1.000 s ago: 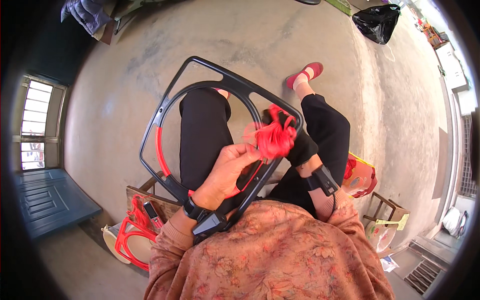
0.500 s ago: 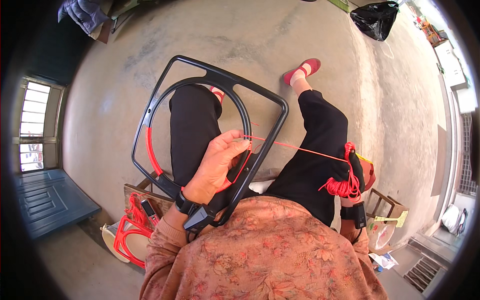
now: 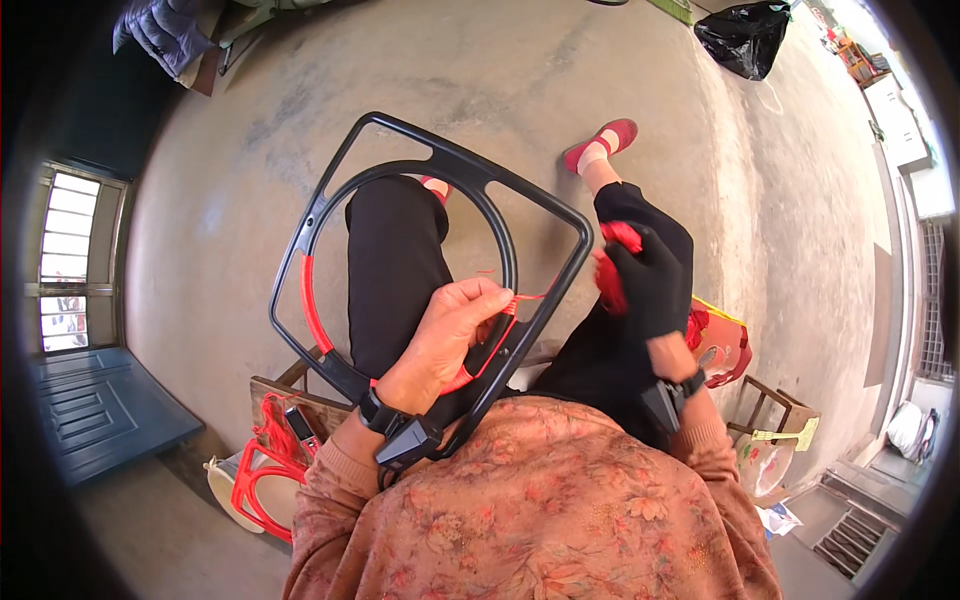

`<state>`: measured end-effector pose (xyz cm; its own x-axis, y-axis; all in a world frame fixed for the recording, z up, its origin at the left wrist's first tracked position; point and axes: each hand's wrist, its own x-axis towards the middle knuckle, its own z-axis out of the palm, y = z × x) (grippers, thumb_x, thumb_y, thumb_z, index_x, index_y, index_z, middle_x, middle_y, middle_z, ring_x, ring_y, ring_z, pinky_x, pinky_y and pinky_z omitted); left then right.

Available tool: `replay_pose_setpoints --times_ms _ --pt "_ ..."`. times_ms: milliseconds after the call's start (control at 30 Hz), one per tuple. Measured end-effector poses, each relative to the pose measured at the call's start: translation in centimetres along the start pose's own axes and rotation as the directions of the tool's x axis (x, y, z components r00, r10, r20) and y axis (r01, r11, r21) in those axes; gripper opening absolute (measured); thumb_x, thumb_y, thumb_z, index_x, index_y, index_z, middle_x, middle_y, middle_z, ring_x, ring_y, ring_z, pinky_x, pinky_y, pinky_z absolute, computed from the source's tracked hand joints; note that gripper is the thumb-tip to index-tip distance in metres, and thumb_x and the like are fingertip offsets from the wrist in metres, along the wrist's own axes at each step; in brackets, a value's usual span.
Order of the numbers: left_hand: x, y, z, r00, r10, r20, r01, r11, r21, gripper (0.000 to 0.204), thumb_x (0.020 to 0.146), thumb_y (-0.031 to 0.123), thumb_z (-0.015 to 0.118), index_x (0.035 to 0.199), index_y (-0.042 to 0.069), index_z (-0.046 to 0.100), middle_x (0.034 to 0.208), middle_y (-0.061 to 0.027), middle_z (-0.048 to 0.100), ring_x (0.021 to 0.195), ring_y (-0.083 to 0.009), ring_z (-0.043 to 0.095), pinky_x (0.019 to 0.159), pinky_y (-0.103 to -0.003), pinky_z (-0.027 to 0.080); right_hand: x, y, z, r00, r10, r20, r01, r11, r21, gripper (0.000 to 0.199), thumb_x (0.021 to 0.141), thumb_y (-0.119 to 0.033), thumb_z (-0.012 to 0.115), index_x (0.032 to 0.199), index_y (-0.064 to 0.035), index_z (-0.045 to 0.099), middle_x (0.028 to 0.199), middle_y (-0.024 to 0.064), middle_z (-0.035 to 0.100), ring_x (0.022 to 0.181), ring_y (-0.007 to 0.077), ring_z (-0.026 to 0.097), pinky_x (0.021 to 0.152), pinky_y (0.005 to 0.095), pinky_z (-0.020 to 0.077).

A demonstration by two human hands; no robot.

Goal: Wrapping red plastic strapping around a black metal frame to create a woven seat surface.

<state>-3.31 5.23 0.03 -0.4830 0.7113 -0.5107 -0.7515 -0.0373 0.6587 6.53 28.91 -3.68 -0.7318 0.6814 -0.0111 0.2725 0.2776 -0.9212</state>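
Observation:
A black frame with a round inner ring lies tilted over my left thigh. Red cord is wound round parts of the ring, including a smooth red stretch on its left side. My bare left hand pinches the ring's right side, thumb and finger pressed on the red windings. My right hand, in a black glove, is closed round a bundle of red cord just right of the frame; motion blurs it. A short piece of cord shows running right from my left fingertips; its course to the bundle is unclear.
A red frame and loose red cord lie on a stool at lower left, beside a small dark device. A red bag and a wooden stool stand at right. A black plastic bag sits far right.
My right hand has swung left and up toward the frame with the cord bundle, and the taut cord between the hands has shortened. The left hand and frame have shifted slightly right.

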Motion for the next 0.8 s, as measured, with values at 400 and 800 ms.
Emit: replay_pose_setpoints --times_ms 400,800 --pt "-0.6 -0.3 1.3 0.998 0.052 0.018 -0.049 0.991 -0.124 0.026 0.089 0.01 0.066 0.113 0.003 0.06 0.1 -0.0042 0.065 0.081 -0.0111 0.065 0.074 -0.024 0.054 0.7 -5.5 9.2 0.557 -0.051 0.829 -0.83 -0.008 0.557 0.048 0.095 -0.034 0.054 0.126 0.0009 0.047 0.098 0.01 0.06 0.084 0.0161 0.06 0.079 0.0327 0.0506" --pt "-0.6 0.0 -0.1 0.994 0.11 -0.02 -0.109 0.993 0.043 0.014 0.092 0.013 0.061 0.093 0.0 0.066 0.082 -0.0003 0.066 0.069 -0.0036 0.059 0.062 -0.018 0.048 0.9 -0.8 7.7 0.699 -0.032 0.714 -0.699 0.179 0.692 0.037 0.09 -0.021 0.06 0.116 0.0046 0.052 0.109 0.0154 0.061 0.103 0.0281 0.06 0.091 0.0403 0.0494"
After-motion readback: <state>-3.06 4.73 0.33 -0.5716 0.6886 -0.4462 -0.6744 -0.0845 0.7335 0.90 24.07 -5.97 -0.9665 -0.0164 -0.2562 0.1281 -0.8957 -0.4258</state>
